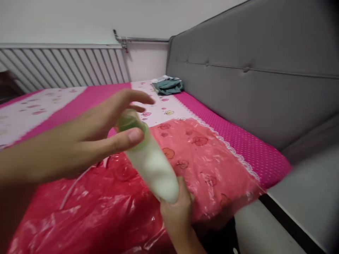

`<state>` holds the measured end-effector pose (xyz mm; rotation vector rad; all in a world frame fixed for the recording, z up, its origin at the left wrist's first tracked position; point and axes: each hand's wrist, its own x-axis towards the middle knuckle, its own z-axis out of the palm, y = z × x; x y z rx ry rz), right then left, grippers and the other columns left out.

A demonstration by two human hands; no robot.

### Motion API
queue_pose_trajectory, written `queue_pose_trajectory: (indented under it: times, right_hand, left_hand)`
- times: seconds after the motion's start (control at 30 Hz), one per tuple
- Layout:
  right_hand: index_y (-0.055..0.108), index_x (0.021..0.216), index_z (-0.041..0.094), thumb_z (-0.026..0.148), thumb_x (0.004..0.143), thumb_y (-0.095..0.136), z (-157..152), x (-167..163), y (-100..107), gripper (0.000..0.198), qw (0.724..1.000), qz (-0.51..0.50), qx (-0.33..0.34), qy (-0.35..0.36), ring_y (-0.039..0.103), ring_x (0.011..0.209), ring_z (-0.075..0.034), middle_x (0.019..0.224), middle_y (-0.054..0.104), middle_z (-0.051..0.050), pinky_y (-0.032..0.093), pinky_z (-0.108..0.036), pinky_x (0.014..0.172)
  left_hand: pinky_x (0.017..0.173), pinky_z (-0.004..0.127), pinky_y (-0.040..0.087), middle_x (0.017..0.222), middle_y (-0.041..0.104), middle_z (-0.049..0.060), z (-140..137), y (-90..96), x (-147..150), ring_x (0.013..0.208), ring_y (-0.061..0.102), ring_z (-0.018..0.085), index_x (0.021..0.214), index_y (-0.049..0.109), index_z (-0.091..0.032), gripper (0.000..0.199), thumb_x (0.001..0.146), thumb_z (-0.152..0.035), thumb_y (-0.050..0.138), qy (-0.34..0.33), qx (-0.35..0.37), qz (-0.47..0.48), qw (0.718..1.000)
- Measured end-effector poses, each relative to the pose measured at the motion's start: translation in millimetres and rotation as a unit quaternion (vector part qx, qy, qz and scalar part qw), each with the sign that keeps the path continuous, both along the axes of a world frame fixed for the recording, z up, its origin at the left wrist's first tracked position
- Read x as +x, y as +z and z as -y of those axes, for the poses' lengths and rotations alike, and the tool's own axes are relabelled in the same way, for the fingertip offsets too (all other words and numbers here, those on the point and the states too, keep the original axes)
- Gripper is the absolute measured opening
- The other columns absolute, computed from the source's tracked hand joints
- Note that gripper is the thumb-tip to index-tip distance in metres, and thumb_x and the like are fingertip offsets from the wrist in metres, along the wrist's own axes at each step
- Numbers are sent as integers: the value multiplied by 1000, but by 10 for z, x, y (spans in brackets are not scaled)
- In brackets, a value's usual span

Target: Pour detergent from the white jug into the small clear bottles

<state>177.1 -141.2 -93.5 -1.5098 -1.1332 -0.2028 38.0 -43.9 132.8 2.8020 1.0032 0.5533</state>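
Observation:
My right hand (178, 215) grips the lower end of a white cylinder (155, 169) that tilts up and to the left. Its upper end carries a green cap (129, 123). My left hand (87, 141) reaches in from the left, thumb and fingers around that green cap. Under both hands lies a red translucent plastic bag (111, 211), spread flat over the bed.
The bed has a pink and white sheet (233, 137) with apple prints. A grey padded headboard (251, 70) runs along the right. Folded green-grey clothes (168, 85) lie at the far corner. A white slatted panel (60, 67) lines the far wall.

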Motion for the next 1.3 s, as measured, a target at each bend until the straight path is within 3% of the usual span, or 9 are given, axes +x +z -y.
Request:
queue_pose_trajectory:
  times: [0.07,0.2,0.4,0.63,0.8,0.97,1.1,1.2,1.3]
  right_hand:
    - [60,90,11,8,77,53,28,26,5,15,1000,19,-5,1,47,54,-1,67,57,2,32,-12,52]
    - [56,83,11,10,75,58,71,53,17,9,998,66,-11,-6,44,50,-2,64,54,3,29,-14,49]
    - [51,77,11,16,70,65,135,68,-37,16,994,102,-19,-22,36,45,-2,55,46,3,24,-14,45]
    - [54,77,12,54,50,74,165,184,-190,54,963,-133,-229,-40,36,50,-1,60,49,-2,25,-10,48]
    - [55,79,13,56,51,73,168,155,-148,55,963,-117,-233,-63,32,47,-1,60,47,-3,22,-11,44]
    - [59,79,14,64,43,77,203,133,-132,64,962,-131,-224,-82,30,45,-1,58,45,-3,22,-13,42]
    - [59,76,14,72,38,80,155,249,-407,72,971,-133,-191,-62,34,51,-4,59,45,-5,27,-19,45]
    - [65,91,14,72,35,82,70,393,-723,83,980,-145,-107,-83,46,67,-10,66,49,-8,37,-23,56]
    - [67,103,14,70,36,82,-18,549,-936,89,983,-140,-100,-58,53,78,-15,73,53,-10,41,-27,62]
  left_hand:
    - [88,27,56,145,56,3,43,70,-47,112,64,20,152,39,-28,54,105,-52,46,-52,-40,-46,997]
    - [93,28,54,141,60,3,56,132,-188,121,61,21,142,53,-32,37,104,-31,49,-115,-30,-72,990]
    - [82,36,57,96,68,3,151,62,18,108,67,31,97,68,-20,27,88,-45,73,69,35,20,997]
    - [69,25,52,97,65,-5,177,32,-108,109,67,24,87,62,-20,52,101,-62,35,230,7,215,949]
    - [57,22,49,88,66,-1,453,-547,-950,75,65,14,111,61,-24,33,100,-55,55,223,-102,326,913]
    - [92,31,55,132,64,9,886,-1412,-1873,122,62,26,129,54,-26,44,94,-49,67,320,-161,374,855]
    - [97,41,56,133,62,12,969,-1883,-2277,121,64,30,128,50,-23,44,93,-45,64,404,-81,297,862]
    - [101,46,54,130,60,13,865,-2099,-2376,120,63,30,127,49,-21,41,93,-41,60,417,-47,267,868]
    - [108,50,47,127,58,13,759,-2253,-2410,123,59,31,126,51,-19,39,92,-38,59,422,-12,234,876]
